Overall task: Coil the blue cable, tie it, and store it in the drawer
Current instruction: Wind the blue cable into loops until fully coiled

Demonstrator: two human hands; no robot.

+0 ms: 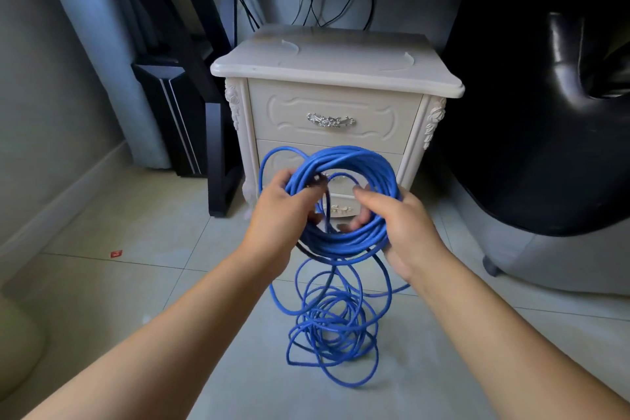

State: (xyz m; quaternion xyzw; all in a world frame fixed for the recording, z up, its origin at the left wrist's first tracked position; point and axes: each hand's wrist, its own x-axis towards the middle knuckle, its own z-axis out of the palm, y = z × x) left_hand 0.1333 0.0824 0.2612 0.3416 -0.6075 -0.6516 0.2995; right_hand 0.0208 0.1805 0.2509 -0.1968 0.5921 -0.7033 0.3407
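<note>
- Blue cable (344, 164) partly wound into a round coil, held up in the air in front of the cabinet (335, 78), both hands on it.
- Left hand (283, 215) clenched around the coil's left side, fingers curled through the loop; a dark strand hangs down beside it, can't tell what it is.
- Right hand (405, 225) grasping the coil's lower right side, thumb over the strands, fingertips showing inside the ring.
- Rest of the cable hangs from the coil's bottom and lies in a loose tangle of loops on the tiled floor (136, 232), below the hands.
- One strand runs off to the right along the floor.
- Cabinet is cream-white with carved corners; top drawer (335, 112) shut, silver handle (330, 120) at its middle.
- Lower drawer front mostly hidden behind the coil.
- Black chair (545, 112) just right of the cabinet, black desk frame (211, 106) on its left.
- Dark wires hang behind the cabinet.
- Small red scrap (116, 253) on the floor, far left.
</note>
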